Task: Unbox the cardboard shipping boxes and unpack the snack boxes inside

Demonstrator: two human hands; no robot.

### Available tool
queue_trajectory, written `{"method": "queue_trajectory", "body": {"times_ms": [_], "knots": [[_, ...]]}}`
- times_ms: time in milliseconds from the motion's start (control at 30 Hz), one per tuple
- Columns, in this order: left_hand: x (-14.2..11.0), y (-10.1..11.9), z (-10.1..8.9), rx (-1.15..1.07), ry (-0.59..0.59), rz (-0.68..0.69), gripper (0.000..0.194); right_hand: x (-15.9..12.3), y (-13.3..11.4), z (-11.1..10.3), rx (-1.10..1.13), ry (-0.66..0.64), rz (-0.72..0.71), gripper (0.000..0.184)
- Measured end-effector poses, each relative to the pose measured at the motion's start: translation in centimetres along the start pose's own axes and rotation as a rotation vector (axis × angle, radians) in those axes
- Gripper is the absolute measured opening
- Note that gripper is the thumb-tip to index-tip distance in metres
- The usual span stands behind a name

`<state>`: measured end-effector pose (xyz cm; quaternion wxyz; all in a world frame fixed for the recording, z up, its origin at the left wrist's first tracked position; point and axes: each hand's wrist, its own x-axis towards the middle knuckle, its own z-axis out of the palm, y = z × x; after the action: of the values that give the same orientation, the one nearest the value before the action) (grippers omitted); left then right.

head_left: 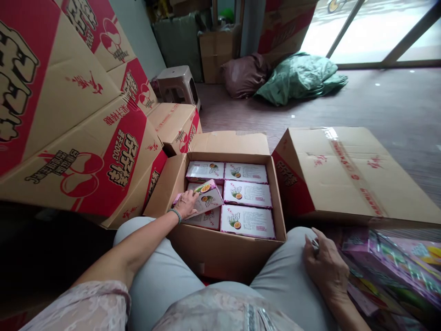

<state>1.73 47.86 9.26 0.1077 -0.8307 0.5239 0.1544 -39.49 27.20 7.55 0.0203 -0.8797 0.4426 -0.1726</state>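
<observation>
My left hand [188,203] is closed on the left end of a small white and purple box [210,198] with passion fruit pictures. That box is tilted, over the left column of the open carton [227,250] between my knees. Several similar boxes [246,220] lie in the carton in two columns. My right hand [327,264] is beside my right knee, its fingers curled. Something small and greyish shows between thumb and fingers, too little of it to name. Purple packs [396,262] lie just right of that hand.
A taped carton [354,170] stands on the right. Red and brown cartons [86,170] are stacked high on the left. Farther off are a plastic stool [177,82], a brown sack [244,76], a green sack [303,78] and a glass door [382,32].
</observation>
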Motion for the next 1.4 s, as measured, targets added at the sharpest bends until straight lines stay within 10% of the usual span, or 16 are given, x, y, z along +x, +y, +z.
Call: {"method": "queue_trajectory", "body": {"times_ms": [167, 400, 600, 767, 933, 1067, 1233, 1400], "knots": [[-1.3, 0.1, 1.0, -0.053, -0.044, 0.081, 0.059, 0.0, 0.0, 0.2, 0.007, 0.064, -0.056, 0.039], [-0.2, 0.3, 2.1, -0.21, -0.044, -0.277, 0.094, 0.4, -0.4, 0.1, 0.018, 0.069, -0.038, 0.039], [0.5, 1.1, -4.7, -0.177, 0.191, -0.198, 0.065, 0.3, -0.3, 0.2, 0.049, 0.056, 0.018, 0.044], [1.0, 7.8, -9.4, -0.226, 0.335, 0.091, 0.069, 0.5, -0.7, -0.1, 0.121, 0.034, 0.137, 0.05], [1.1, 14.4, -5.6, -0.196, 0.125, 0.311, 0.097, 0.1, -0.2, -0.6, 0.236, 0.032, 0.18, 0.05], [0.0, 11.7, -1.7, -0.336, 0.13, 0.242, 0.118, -0.1, -0.4, -1.5, 0.304, 0.046, 0.06, 0.038], [-1.9, 6.9, 1.0, -0.686, 0.154, 0.191, 0.106, 3.6, -8.6, -3.7, 0.273, -0.36, -0.272, 0.033], [-2.6, 7.7, 1.6, -0.848, 0.19, 0.06, 0.104, 7.7, -20.0, -3.7, -0.048, -0.759, -0.565, 0.025]]}}
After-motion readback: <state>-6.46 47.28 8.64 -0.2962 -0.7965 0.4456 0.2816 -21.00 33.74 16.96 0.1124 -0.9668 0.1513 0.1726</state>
